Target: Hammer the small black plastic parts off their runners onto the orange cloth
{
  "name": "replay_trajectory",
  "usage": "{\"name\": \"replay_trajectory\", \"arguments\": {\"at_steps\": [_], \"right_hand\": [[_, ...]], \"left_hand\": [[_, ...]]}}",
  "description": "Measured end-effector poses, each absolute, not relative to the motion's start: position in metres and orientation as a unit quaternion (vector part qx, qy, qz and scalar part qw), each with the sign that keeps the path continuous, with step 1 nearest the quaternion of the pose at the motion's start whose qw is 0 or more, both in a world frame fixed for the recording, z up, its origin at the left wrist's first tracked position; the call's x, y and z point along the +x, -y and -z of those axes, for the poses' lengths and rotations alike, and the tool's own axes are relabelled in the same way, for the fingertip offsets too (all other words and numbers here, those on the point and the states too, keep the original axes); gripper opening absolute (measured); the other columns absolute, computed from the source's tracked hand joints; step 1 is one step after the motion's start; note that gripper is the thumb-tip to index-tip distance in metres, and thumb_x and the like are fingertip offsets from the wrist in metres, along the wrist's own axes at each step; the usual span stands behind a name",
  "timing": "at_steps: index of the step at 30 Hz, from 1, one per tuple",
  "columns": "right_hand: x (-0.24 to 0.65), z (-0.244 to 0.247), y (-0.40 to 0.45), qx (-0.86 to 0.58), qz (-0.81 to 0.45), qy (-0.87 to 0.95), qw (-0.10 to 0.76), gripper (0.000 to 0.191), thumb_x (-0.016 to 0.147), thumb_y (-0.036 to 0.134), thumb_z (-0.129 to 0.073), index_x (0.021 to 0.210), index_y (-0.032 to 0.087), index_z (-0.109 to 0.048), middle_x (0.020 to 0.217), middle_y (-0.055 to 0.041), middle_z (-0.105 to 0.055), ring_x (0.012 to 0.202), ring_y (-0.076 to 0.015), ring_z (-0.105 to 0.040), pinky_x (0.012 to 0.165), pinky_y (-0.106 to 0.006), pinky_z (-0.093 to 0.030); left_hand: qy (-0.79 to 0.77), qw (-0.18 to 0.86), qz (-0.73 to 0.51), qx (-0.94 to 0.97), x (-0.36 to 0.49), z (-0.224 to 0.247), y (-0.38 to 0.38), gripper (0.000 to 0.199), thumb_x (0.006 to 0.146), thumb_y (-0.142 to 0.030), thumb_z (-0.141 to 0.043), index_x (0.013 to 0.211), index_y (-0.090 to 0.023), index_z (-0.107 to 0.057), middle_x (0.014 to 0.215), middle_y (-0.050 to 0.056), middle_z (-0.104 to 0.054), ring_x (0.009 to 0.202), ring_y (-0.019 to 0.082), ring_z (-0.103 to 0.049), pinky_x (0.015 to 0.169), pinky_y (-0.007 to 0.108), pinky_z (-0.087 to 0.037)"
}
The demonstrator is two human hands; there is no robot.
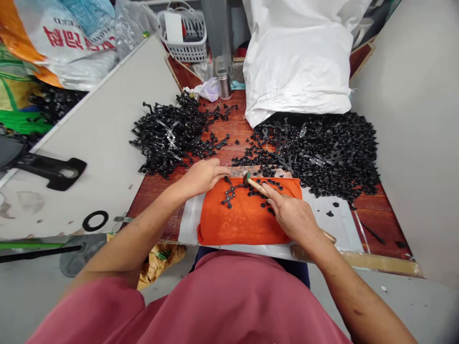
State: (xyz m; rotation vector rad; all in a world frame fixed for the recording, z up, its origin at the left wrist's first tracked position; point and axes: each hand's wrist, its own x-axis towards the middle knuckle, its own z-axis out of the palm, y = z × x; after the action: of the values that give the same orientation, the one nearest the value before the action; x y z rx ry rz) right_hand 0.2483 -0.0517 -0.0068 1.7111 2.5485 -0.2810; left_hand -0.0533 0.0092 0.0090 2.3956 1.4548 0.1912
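My right hand (292,215) is wrapped round the wooden handle of a small hammer (258,187); the handle's end sticks out past my wrist. The dark hammer head, with a green patch on it, is over the far edge of an orange cloth (236,228). On the cloth lies a jointed black linkage (229,195) with round feet and shiny rivets. The fingers of my left hand (202,177) are pinched at its upper end, so the exact contact is partly hidden. Several loose black round pieces (269,203) lie on the cloth near the hammer.
A heap of riveted black linkages (168,138) lies on the left of the reddish wooden table (233,131). On the right, a large pile of black parts (333,153) spreads before a white sack (297,67). A metal flask (224,85) and white basket (188,50) stand behind.
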Motion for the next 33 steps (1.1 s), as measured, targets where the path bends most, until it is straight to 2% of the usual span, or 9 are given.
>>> {"name": "replay_trajectory", "arguments": {"at_steps": [3, 7, 13, 17, 20, 22, 26, 29, 33], "right_hand": [[0.252, 0.004, 0.047, 0.547, 0.094, -0.831, 0.032, 0.056, 0.106, 0.033, -0.042, 0.161, 0.038, -0.037, 0.095, -0.0058, -0.08, 0.074, -0.0244, -0.073, 0.064, -0.031, -0.053], [0.251, -0.001, 0.044, 0.548, 0.085, -0.831, 0.032, 0.054, 0.106, 0.036, -0.043, 0.16, 0.038, -0.041, 0.089, -0.0052, -0.08, 0.076, -0.0248, -0.074, 0.065, -0.031, -0.052], [0.245, -0.011, 0.043, 0.539, 0.098, -0.836, 0.026, 0.055, 0.106, 0.032, -0.045, 0.16, 0.039, -0.04, 0.101, -0.0057, -0.081, 0.082, -0.0244, -0.076, 0.07, -0.031, -0.055], [0.259, -0.021, 0.048, 0.561, 0.144, -0.81, -0.092, 0.053, 0.107, 0.032, -0.043, 0.16, 0.034, -0.041, 0.128, -0.0069, -0.075, 0.101, -0.0265, -0.076, 0.082, -0.035, -0.059], [0.28, -0.02, 0.059, 0.581, 0.188, -0.762, -0.217, 0.052, 0.109, 0.032, -0.039, 0.16, 0.035, -0.04, 0.151, -0.0017, -0.06, 0.121, -0.0244, -0.07, 0.097, -0.036, -0.057], [0.295, -0.013, 0.067, 0.586, 0.212, -0.742, -0.247, 0.052, 0.108, 0.032, -0.04, 0.161, 0.037, -0.039, 0.154, 0.0014, -0.056, 0.127, -0.0233, -0.066, 0.102, -0.036, -0.055], [0.314, 0.013, 0.087, 0.632, 0.233, -0.709, -0.207, 0.05, 0.107, 0.033, -0.042, 0.156, 0.034, -0.048, 0.146, -0.0012, -0.063, 0.125, -0.027, -0.067, 0.103, -0.04, -0.056], [0.323, 0.03, 0.104, 0.654, 0.238, -0.695, -0.182, 0.049, 0.106, 0.035, -0.043, 0.155, 0.035, -0.05, 0.142, -0.0016, -0.066, 0.123, -0.0284, -0.068, 0.101, -0.042, -0.058], [0.335, 0.046, 0.12, 0.678, 0.247, -0.665, -0.191, 0.049, 0.107, 0.039, -0.041, 0.155, 0.036, -0.05, 0.143, -0.0006, -0.065, 0.125, -0.0286, -0.067, 0.104, -0.045, -0.056]], "left_hand": [[-0.405, 0.161, 0.0, 0.9, -0.059, -0.026, -0.013, 0.039, 0.098, -0.022, -0.048, 0.118, -0.037, -0.078, 0.109, 0.008, -0.065, 0.106, 0.025, -0.056, 0.098, 0.036, -0.041], [-0.321, 0.174, 0.073, 0.928, -0.045, -0.023, -0.008, 0.032, 0.095, -0.028, -0.061, 0.12, -0.041, -0.076, 0.122, 0.009, -0.063, 0.121, 0.029, -0.05, 0.104, 0.04, -0.035], [-0.238, 0.131, 0.014, 0.962, -0.033, -0.017, -0.008, 0.016, 0.094, -0.022, -0.065, 0.09, -0.033, -0.076, 0.12, 0.006, -0.068, 0.123, 0.025, -0.054, 0.109, 0.041, -0.033], [-0.224, 0.084, 0.003, 0.971, -0.041, -0.034, -0.007, 0.022, 0.099, -0.02, -0.054, 0.086, -0.026, -0.07, 0.112, 0.004, -0.071, 0.118, 0.022, -0.059, 0.114, 0.042, -0.032], [-0.347, 0.101, -0.058, 0.93, -0.048, -0.036, -0.005, 0.021, 0.102, -0.027, -0.048, 0.096, -0.025, -0.068, 0.092, 0.002, -0.071, 0.096, 0.019, -0.063, 0.104, 0.039, -0.04], [-0.461, 0.157, -0.129, 0.864, -0.047, -0.026, -0.003, 0.022, 0.101, -0.032, -0.045, 0.1, -0.024, -0.066, 0.087, 0.0, -0.069, 0.085, 0.018, -0.063, 0.089, 0.032, -0.046], [-0.59, 0.3, -0.222, 0.716, -0.023, 0.008, -0.001, 0.027, 0.096, -0.039, -0.044, 0.08, -0.021, -0.055, 0.068, -0.003, -0.058, 0.066, 0.015, -0.055, 0.062, 0.026, -0.039], [-0.6, 0.349, -0.227, 0.684, -0.002, 0.025, -0.003, 0.024, 0.092, -0.036, -0.045, 0.073, -0.022, -0.049, 0.06, -0.005, -0.052, 0.061, 0.014, -0.051, 0.06, 0.026, -0.036], [-0.604, 0.327, -0.2, 0.698, 0.011, 0.029, -0.008, 0.024, 0.093, -0.031, -0.044, 0.072, -0.022, -0.053, 0.056, -0.004, -0.053, 0.06, 0.015, -0.052, 0.061, 0.026, -0.036]]}}
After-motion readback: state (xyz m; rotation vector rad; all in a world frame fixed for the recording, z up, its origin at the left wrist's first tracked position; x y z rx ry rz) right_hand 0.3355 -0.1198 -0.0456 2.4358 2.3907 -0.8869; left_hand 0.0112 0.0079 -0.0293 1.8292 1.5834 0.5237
